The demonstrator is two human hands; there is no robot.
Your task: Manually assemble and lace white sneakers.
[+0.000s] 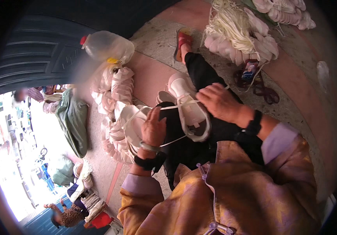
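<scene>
A white and pale pink shoe rests across my lap on black trousers, its toe pointing away from me. A white shoelace runs through its upper eyelets and stretches out to both sides. My left hand, left of the shoe, has its fingers curled on one part of the lace. On the other side, my right hand is closed on the lace close above the shoe's upper. Part of a second pale shoe shows behind this one. Next to my left hand is another white shoe.
Pale shoes are heaped at the left. A clear plastic jug stands beyond them. At the upper right, a bundle of cream laces lies on more shoes. Dark straps lie right of my leg. Another person is at lower left.
</scene>
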